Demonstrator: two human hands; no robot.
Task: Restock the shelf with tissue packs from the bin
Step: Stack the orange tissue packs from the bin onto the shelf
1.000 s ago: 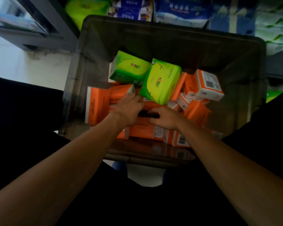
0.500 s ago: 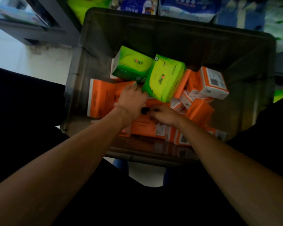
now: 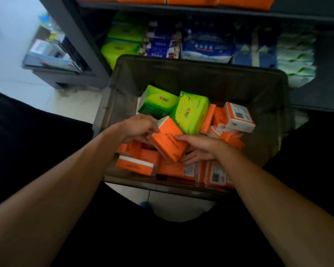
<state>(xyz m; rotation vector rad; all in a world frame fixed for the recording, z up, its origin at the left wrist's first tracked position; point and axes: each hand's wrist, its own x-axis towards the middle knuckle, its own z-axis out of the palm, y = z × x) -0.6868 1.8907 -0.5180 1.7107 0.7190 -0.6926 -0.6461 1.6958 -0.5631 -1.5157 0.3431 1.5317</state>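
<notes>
My left hand [image 3: 137, 129] and right hand [image 3: 200, 149] were wrapped on one orange pack [image 3: 167, 144] in the bin [image 3: 201, 79], green packs [image 3: 191, 112] at twelve o'clock.

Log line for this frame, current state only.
phase: pick | left hand: grips orange pack | right hand: holds same pack | pack: tilted, over bin | shelf: pack not yet placed

Forearms stretched forward, left grip [image 3: 141, 128] and right grip [image 3: 199, 149] curled round one orange pack [image 3: 167, 145]
</notes>
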